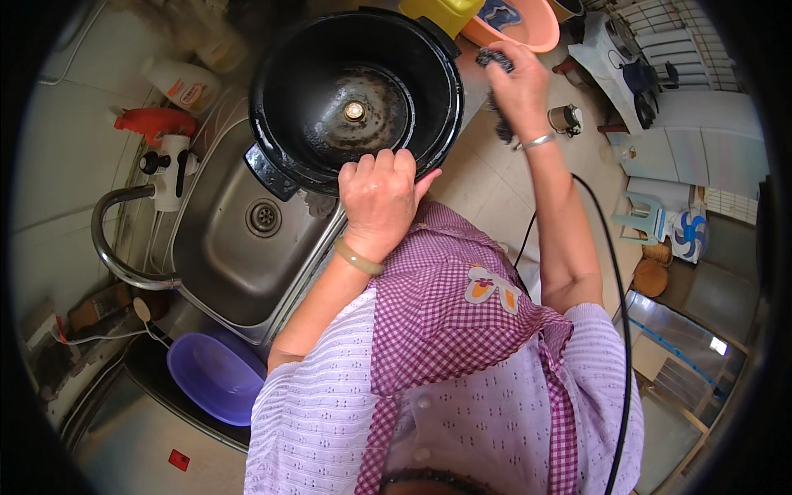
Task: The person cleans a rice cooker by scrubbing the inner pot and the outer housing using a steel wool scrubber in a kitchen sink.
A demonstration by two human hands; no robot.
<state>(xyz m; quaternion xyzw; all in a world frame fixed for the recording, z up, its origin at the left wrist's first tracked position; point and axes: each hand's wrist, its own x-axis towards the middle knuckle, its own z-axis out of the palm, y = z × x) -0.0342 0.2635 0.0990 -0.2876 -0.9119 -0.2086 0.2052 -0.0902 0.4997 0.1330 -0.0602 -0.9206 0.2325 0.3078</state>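
Observation:
My left hand (378, 198) grips the near rim of a large black cooker body (328, 133). The cooker is tilted, so its interior faces me; its stained bottom has a small round metal piece (354, 111) at the centre. Black side handles stick out at lower left and upper right. Off the cooker's right side, my right hand (525, 90) is closed around a dark, patterned cloth (495, 59), part of which hangs below the fingers. The hand and cloth are slightly blurred. Beneath the cooker's lower left is a stainless steel sink (247, 272).
A chrome faucet (105, 241) arches over the sink's left edge. Bottles (182, 83) stand behind it, and a purple basin (213, 377) sits nearer me. An orange basin (535, 25) and a yellow container (436, 13) lie beyond the cooker. A black cable (619, 272) runs past my right arm.

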